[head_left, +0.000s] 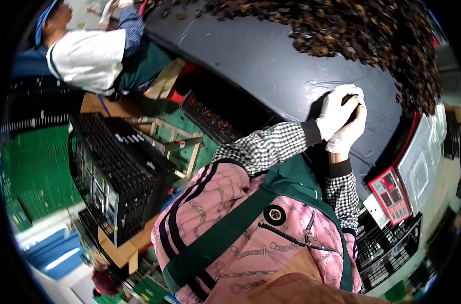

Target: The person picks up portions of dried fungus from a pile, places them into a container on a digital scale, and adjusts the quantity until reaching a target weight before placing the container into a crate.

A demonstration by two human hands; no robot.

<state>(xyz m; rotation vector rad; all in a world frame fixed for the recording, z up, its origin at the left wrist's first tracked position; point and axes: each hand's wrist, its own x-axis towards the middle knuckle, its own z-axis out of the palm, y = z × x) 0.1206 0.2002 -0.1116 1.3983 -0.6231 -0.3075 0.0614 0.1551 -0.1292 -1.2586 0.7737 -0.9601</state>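
My left hand point(336, 112) and my right hand point(353, 130), both in white gloves, come together over the near edge of a dark grey table top point(261, 66). Their fingers are curled around a dark brown piece point(348, 100), mostly hidden by the gloves. Beyond the hands lies a large heap of dark brown, shiny, irregular pieces point(362, 35), spread along the far side of the table.
A red weighing scale point(390, 195) with a keypad stands right of my hands, beside a clear plastic-covered tray point(422, 167). Black crates point(121, 172) and a wooden stool point(182, 144) are at left. Another person in a white top point(88, 58) works at the upper left.
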